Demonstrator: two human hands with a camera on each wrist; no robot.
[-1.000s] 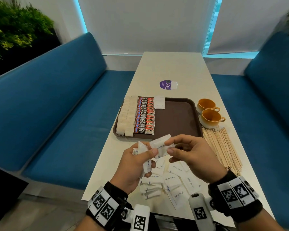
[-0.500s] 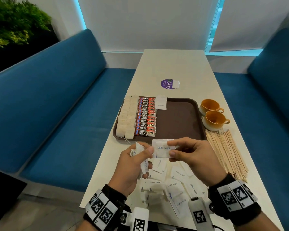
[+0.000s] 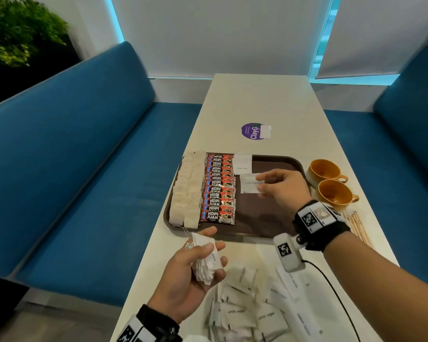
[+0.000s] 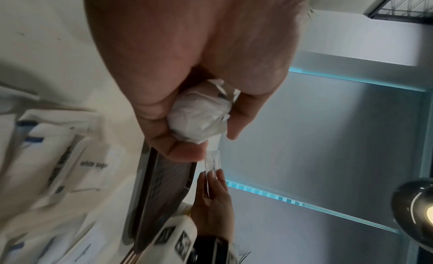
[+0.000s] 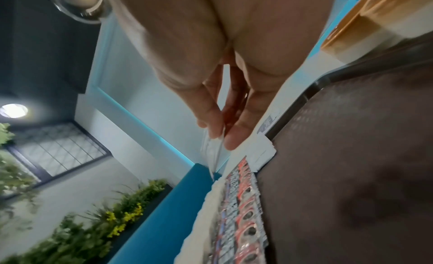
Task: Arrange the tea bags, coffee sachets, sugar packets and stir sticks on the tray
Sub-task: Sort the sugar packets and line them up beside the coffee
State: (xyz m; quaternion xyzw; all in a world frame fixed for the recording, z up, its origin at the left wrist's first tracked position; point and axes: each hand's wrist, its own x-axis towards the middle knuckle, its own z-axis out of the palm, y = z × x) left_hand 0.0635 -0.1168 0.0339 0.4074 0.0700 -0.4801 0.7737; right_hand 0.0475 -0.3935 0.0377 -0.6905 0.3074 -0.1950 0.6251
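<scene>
White counter (image 3: 257,99) carries brown tray (image 3: 269,218); right hand (image 3: 281,187) fingers pinch sugar packet (image 3: 248,183) over tray; left hand (image 3: 190,275) fingers clutch packet bundle (image 3: 204,257) at near edge.

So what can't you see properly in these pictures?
- Sugar packets in the left hand: a crumpled bunch in the head view, curled fingers hide the count.
- Stir sticks: the right wrist covers part of them.
- Loose sugar packets: cut off by the bottom edge.
- Tea bags: blurred in the right wrist view.
</scene>
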